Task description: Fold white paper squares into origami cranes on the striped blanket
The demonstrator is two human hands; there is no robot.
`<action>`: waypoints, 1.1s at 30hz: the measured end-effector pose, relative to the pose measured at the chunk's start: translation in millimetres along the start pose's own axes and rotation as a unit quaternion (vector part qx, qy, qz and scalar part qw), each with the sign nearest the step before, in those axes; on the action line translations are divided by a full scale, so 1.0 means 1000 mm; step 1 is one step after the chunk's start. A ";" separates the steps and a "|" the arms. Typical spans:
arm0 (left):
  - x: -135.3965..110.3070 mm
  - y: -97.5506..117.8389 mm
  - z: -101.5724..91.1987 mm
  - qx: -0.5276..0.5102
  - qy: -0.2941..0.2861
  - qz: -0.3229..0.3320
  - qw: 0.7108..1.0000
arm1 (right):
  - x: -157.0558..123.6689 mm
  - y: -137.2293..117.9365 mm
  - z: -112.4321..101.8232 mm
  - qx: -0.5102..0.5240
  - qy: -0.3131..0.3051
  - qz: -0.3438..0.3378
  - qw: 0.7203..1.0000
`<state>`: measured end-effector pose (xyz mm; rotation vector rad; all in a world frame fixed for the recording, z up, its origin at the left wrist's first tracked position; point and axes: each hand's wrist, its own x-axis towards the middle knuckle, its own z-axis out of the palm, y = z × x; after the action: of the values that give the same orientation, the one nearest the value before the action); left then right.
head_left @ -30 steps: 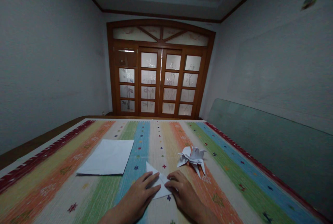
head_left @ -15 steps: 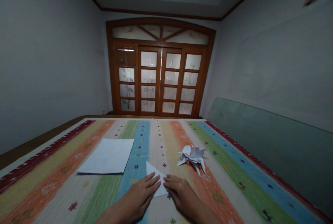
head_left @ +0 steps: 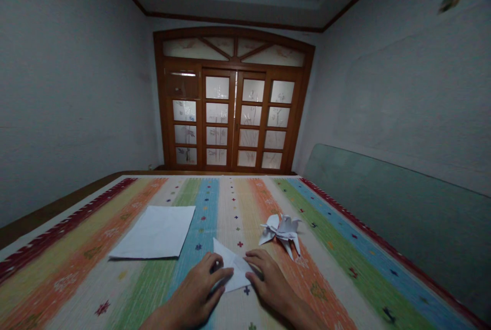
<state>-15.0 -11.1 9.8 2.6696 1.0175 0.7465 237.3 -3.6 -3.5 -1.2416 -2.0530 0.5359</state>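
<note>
A folded white paper triangle (head_left: 228, 263) lies on the striped mat (head_left: 95, 268) near the front edge. My left hand (head_left: 201, 289) rests on its left side with the fingers curled and the fingertips pressing on the paper. My right hand (head_left: 268, 281) sits on its right side, fingers bent and pressing the paper's edge down. Part of the paper is hidden under both hands. A finished white origami figure (head_left: 282, 233) lies just beyond my right hand.
A flat white sheet of paper (head_left: 155, 238) lies on the mat to the left. A green glass panel (head_left: 383, 207) leans along the right wall. Wooden glazed doors (head_left: 230, 115) close the far end of the room.
My left hand's fingers have curled in from lying flat. My right hand has slid a little to the right along the paper. The view has shifted slightly.
</note>
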 end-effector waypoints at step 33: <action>0.000 0.002 0.001 -0.010 0.020 0.003 1.000 | -0.003 0.000 0.010 0.005 0.046 -0.021 0.999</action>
<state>-12.9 -13.0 9.4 2.6518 1.0074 0.8113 231.1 -6.4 -11.4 -1.1919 -1.9920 0.4612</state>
